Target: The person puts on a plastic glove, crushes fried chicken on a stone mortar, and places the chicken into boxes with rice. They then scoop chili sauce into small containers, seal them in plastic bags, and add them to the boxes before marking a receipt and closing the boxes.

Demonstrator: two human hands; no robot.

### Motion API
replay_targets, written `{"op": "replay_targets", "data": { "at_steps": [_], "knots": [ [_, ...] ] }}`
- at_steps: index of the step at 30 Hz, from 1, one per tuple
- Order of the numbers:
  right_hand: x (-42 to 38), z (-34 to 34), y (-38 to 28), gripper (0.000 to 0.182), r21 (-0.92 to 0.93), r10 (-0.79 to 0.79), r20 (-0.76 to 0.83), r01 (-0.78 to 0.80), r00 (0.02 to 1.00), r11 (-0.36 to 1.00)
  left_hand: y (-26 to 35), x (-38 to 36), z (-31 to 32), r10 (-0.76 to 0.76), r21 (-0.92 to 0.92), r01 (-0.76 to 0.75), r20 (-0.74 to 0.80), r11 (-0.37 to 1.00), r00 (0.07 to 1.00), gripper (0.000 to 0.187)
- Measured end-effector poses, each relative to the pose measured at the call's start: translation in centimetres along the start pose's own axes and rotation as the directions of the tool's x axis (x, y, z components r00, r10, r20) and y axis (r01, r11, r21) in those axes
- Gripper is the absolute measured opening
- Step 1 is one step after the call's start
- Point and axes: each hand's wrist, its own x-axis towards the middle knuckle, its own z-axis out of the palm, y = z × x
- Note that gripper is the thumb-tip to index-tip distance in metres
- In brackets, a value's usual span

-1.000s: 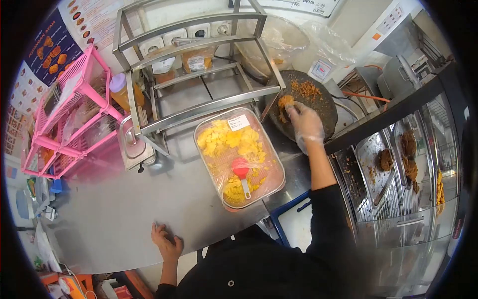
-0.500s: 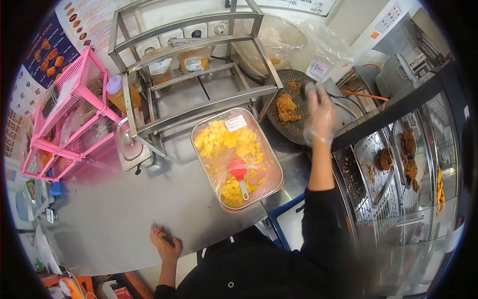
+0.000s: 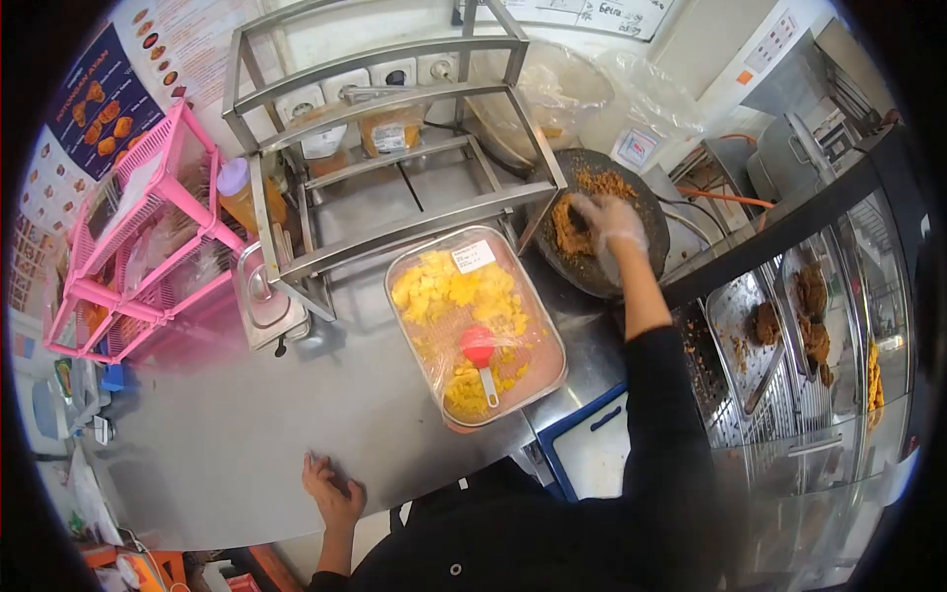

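Observation:
My right hand (image 3: 610, 225), in a clear plastic glove, reaches into a dark stone mortar (image 3: 646, 232) at the back right. Its fingers are closed on a dark pestle (image 3: 580, 219), mostly hidden under them, which is down against brown crumbly fried food (image 3: 604, 183). My left hand (image 3: 333, 488) rests on the near edge of the steel counter (image 3: 237, 434), fingers loosely bent and apart, holding nothing. Between the hands sits a film-covered tray (image 3: 541, 370) of yellow food pieces, with a red measuring scoop (image 3: 477, 345) and a white label on top.
A steel rack (image 3: 414, 202) stands behind the tray. Left of it are a lidded steel container (image 3: 271, 301), a squeeze bottle (image 3: 237, 187) and a pink basket shelf (image 3: 148, 247). A glass display case (image 3: 789, 335) with fried pieces borders the right side, near a blue-edged white board (image 3: 592, 454).
My right hand has moved left and down from the mortar's right side onto the food in it. The view has shifted slightly; my left hand stays at the counter edge.

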Motion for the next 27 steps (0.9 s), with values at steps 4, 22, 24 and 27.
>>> {"op": "replay_targets", "data": {
  "at_steps": [4, 22, 24, 27],
  "knots": [
    [-1.0, -1.9, -1.8, 0.052, 0.300, 0.047, -0.277, 0.040, 0.960, 0.953, -0.1, -0.4, 0.3, -0.032, -0.051, 0.033, 0.008, 0.998, 0.999, 0.030],
    [3.0, 1.9, 7.1, 0.016, -0.696, 0.052, -0.178, -0.163, 0.983, 0.699, -0.2, -0.3, 0.0, -0.016, -0.017, 0.015, -0.017, 1.000, 1.000, 0.034],
    [1.8, 2.8, 6.4, 0.015, -0.657, 0.068, -0.156, -0.155, 0.985, 0.738, -0.2, -0.3, 0.0, -0.016, -0.009, 0.016, -0.022, 1.000, 1.000, 0.034],
    [1.8, 5.4, 6.0, 0.018, -0.316, 0.289, -0.206, -0.342, 0.935, 0.885, -0.1, -0.3, -0.1, -0.038, -0.042, 0.037, -0.012, 0.998, 0.999, 0.035]
  ]
}}
